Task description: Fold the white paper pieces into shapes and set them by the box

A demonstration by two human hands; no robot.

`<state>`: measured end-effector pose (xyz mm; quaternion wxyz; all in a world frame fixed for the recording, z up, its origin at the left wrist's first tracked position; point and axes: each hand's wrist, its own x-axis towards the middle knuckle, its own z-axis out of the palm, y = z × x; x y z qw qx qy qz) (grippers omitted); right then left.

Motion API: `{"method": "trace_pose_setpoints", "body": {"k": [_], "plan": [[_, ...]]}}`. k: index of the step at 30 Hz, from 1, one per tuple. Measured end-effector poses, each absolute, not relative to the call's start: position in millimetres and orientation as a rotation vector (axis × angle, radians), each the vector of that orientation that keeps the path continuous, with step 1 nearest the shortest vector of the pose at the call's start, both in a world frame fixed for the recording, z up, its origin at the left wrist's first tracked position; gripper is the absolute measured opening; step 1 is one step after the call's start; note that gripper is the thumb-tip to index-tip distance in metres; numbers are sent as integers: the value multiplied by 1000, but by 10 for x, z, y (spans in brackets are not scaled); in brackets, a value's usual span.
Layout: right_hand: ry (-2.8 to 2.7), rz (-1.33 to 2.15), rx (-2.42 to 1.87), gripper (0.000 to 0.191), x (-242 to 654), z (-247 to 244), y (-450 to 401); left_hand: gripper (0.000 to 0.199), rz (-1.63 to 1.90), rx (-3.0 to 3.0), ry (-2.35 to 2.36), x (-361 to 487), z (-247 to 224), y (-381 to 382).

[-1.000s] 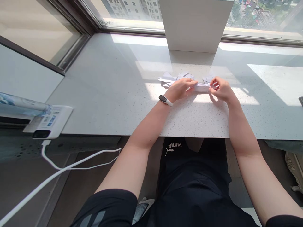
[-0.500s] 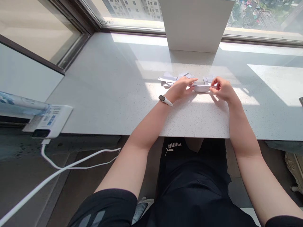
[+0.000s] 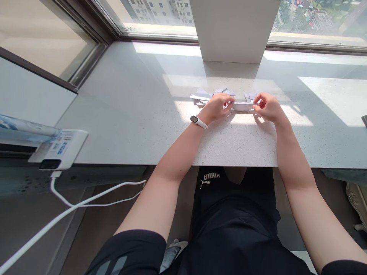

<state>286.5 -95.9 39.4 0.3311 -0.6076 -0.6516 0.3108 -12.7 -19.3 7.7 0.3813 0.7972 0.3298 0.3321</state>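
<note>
A folded white paper (image 3: 242, 107) is held between both hands, just above the pale speckled counter. My left hand (image 3: 220, 106), with a white wristband, pinches its left end. Fingers and thumb of my right hand (image 3: 265, 105) are closed on its right end. Loose white paper pieces (image 3: 201, 95) lie in a pile behind and to the left of my left hand. A few more folded pieces (image 3: 250, 96) lie just behind the held paper, near my right fingers.
The counter (image 3: 129, 103) runs along windows, with a grey-white pillar (image 3: 233, 30) at the back. A white power bank (image 3: 64, 149) with a cable (image 3: 86, 200) sits at the left edge. A dark object (image 3: 364, 121) is at the far right.
The fingers of my left hand, spread before, have closed on the paper's left end. My right hand keeps its hold. The view has shifted slightly.
</note>
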Motion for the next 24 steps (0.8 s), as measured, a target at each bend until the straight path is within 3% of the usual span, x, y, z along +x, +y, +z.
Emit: {"method": "trace_pose_setpoints", "body": {"k": [6, 13, 20, 24], "plan": [[-1688, 769, -1583, 21, 2860, 395, -952, 23, 819, 1924, 856, -97, 191, -238], [-1695, 734, -1567, 23, 2902, 326, -912, 39, 851, 1866, 897, -79, 219, -269], [-1572, 813, -1680, 26, 2926, 309, -888, 12, 922, 2163, 881, -124, 28, -140], [-1511, 937, -1667, 29, 2977, 311, -883, 14, 965, 2065, 914, -116, -26, -129]]}}
